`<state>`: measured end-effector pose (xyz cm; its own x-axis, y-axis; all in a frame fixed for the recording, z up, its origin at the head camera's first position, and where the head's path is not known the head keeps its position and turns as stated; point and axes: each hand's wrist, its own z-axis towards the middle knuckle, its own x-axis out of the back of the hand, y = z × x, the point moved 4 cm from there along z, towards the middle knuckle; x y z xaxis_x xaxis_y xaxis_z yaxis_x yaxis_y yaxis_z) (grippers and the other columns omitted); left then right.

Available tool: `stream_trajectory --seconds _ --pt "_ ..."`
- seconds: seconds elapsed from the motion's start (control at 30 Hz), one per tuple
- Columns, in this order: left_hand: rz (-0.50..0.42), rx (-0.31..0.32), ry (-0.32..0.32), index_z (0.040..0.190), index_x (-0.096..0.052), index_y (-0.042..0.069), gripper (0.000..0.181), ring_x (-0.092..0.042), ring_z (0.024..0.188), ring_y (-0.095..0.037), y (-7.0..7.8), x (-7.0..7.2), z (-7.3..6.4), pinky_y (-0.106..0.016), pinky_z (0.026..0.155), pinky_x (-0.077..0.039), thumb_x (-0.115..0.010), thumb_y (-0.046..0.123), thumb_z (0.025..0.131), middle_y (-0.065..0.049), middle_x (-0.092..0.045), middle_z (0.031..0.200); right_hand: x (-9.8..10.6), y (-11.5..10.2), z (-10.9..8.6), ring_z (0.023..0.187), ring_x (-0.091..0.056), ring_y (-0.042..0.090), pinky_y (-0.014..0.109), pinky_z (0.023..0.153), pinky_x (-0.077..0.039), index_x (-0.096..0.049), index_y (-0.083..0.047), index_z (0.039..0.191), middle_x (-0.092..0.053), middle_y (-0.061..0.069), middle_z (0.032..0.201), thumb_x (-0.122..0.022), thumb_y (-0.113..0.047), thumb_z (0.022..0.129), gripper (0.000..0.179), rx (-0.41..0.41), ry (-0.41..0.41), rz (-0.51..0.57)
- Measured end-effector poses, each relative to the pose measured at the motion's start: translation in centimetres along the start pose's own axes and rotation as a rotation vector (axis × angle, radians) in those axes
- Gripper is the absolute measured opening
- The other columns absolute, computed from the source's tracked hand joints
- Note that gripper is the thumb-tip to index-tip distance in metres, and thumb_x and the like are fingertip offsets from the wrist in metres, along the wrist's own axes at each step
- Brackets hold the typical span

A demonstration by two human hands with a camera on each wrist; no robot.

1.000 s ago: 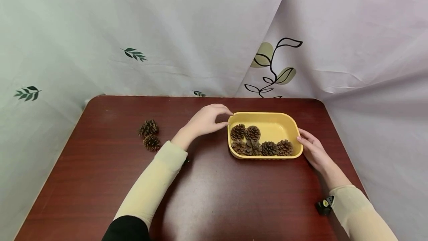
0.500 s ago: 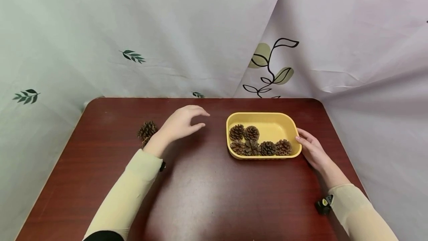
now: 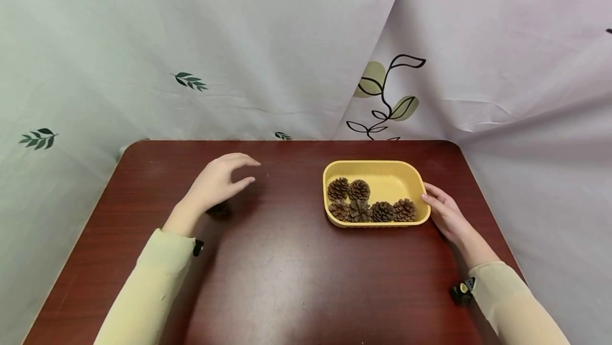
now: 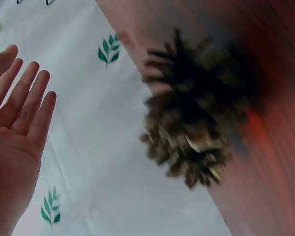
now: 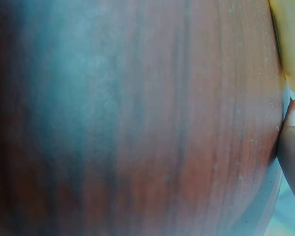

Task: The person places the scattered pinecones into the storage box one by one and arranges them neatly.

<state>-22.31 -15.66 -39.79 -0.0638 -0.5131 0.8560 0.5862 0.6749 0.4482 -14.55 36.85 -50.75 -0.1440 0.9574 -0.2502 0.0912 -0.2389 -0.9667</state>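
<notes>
My left hand (image 3: pixel 217 177) hovers over the left part of the table, fingers and thumb spread apart with nothing between them. Below it lies a pine cone (image 3: pixel 220 210), partly covered by the hand. The left wrist view shows two blurred pine cones (image 4: pixel 184 147) lying against each other, apart from the left hand (image 4: pixel 17 118). To the right stands a yellow plastic box (image 3: pixel 389 168) with several pine cones (image 3: pixel 382 212) along its left and front sides. My right hand (image 3: pixel 449 215) holds the box's right end, thumb at the rim and fingers along the outside.
The dark red wooden table (image 3: pixel 296 281) has rounded far corners. White cloth (image 3: pixel 268 42) with leaf prints hangs behind it and at both sides. A small black wrist camera (image 3: pixel 461 293) sits by the right sleeve.
The left hand has moved away from the box's left end, leftward to above the loose pine cones, and now covers one of them. The right hand has stayed at the box.
</notes>
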Motion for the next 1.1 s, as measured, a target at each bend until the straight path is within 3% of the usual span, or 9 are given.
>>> stream_trajectory --seconds 0.27,0.5,0.7,0.9,1.1 --pt "0.018 0.047 0.030 0.126 -0.075 0.012 0.035 -0.070 0.117 -0.030 -1.5 1.6 -2.8 -0.051 0.096 -0.058 -0.081 0.006 0.092 -0.008 -0.075 0.125 0.0 0.0 0.0 0.113 -0.069 -0.001 0.013 0.093 -0.057 -0.067 -0.024 0.130 -0.074 -0.012 0.126 -0.042 0.000 0.111 0.040 0.008 0.000 0.024" --pt "0.026 0.070 0.070 0.125 -0.075 0.008 0.038 -0.070 0.118 -0.033 -2.7 2.4 -5.4 -0.052 0.097 -0.057 -0.081 0.000 0.089 -0.011 -0.076 0.124 0.0 0.0 0.0 0.114 -0.069 -0.001 0.013 0.094 -0.056 -0.066 -0.024 0.131 -0.074 -0.012 0.126 -0.042 0.000 0.111 0.039 0.005 -0.007 0.011" --pt "0.036 0.097 0.109 0.123 -0.076 0.007 0.037 -0.070 0.115 -0.031 -3.4 2.4 -7.3 -0.040 0.093 -0.053 -0.083 -0.001 0.088 -0.011 -0.077 0.122 0.1 0.0 0.1 0.114 -0.069 -0.002 0.013 0.094 -0.057 -0.066 -0.024 0.132 -0.073 -0.013 0.126 -0.041 0.000 0.112 0.040 0.009 -0.016 -0.001" --pt "0.033 0.136 0.137 0.124 -0.076 0.007 0.038 -0.070 0.113 -0.033 -4.0 2.3 -8.8 -0.043 0.092 -0.054 -0.084 0.000 0.087 -0.014 -0.076 0.123 0.1 0.0 0.1 0.113 -0.069 -0.002 0.013 0.094 -0.056 -0.066 -0.025 0.132 -0.073 -0.014 0.126 -0.042 -0.001 0.112 0.040 0.008 -0.015 -0.010" --pt "0.026 0.162 0.183 0.121 -0.077 0.010 0.039 -0.068 0.110 -0.028 -4.6 2.0 -10.1 -0.027 0.092 -0.050 -0.086 -0.001 0.085 -0.009 -0.078 0.118 0.0 0.0 0.1 0.113 -0.069 -0.002 0.013 0.094 -0.057 -0.066 -0.025 0.132 -0.073 -0.013 0.126 -0.041 -0.001 0.112 0.040 0.008 -0.017 -0.001"
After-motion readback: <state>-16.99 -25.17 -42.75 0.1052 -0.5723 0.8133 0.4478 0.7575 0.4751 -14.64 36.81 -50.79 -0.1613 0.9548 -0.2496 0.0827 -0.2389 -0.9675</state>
